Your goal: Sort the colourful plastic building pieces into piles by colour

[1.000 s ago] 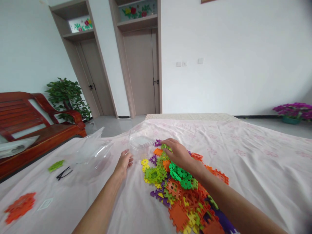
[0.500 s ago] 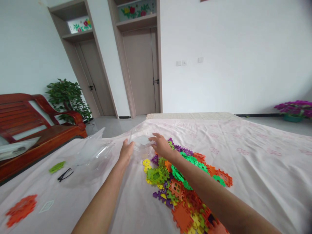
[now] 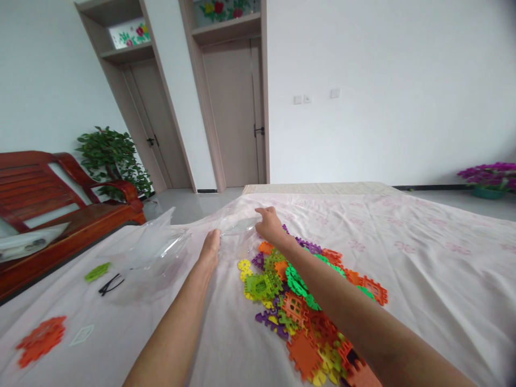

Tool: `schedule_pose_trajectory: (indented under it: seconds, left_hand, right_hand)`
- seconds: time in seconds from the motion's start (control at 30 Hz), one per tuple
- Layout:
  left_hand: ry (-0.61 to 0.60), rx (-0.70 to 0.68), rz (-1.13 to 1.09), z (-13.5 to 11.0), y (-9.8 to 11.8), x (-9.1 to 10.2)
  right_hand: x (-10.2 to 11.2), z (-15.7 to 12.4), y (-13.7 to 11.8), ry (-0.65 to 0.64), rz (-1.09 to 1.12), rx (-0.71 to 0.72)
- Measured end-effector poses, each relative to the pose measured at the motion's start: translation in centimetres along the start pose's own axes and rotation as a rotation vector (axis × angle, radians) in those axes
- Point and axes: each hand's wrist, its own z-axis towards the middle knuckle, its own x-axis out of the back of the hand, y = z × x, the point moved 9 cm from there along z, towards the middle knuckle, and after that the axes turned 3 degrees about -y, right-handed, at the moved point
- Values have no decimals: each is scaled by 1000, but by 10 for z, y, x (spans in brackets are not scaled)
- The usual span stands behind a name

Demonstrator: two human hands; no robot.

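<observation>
Between my two hands is a clear plastic bag (image 3: pixel 237 227), see-through, so its outline is hard to make out. My left hand (image 3: pixel 210 247) is closed on its left side. My right hand (image 3: pixel 269 224) grips the right side, fingers bent around the edge. Just under my right hand and forearm lies a heap of plastic interlocking pieces: green snowflake discs (image 3: pixel 298 280), orange square tiles (image 3: pixel 304 352), lime-green squares (image 3: pixel 258 286), purple pieces (image 3: pixel 274 324) and small yellow discs (image 3: pixel 244 265).
Left of my hands lies another clear plastic bag (image 3: pixel 155 250). Near it are a lime-green piece (image 3: pixel 97 272), black-framed glasses (image 3: pixel 111 285) and red interlocking pieces (image 3: pixel 42 339). A pale patterned cloth (image 3: pixel 423 301) covers the surface. Beyond stand a wooden bench (image 3: pixel 72 199) and a leafy plant (image 3: pixel 110 161).
My right hand has risen a little and shifted slightly right, pulling the bag's opening into a flatter shape. My left hand stays at the left side. The view has tilted slightly.
</observation>
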Motion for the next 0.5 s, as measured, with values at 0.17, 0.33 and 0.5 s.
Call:
schedule_pose_trajectory:
  seconds: [0.17,0.33,0.5]
  left_hand:
    - [-16,66,-30,-5,-8,-10]
    - [-38,106,-33,-10,-17,-19]
    - [-44,104,-22,-12,-20,-19]
  right_hand:
    - [11,7,-28,-9,-126,116]
    - [7,12,-26,-68,-103,123]
    - [-1,18,-11,-69,73,165]
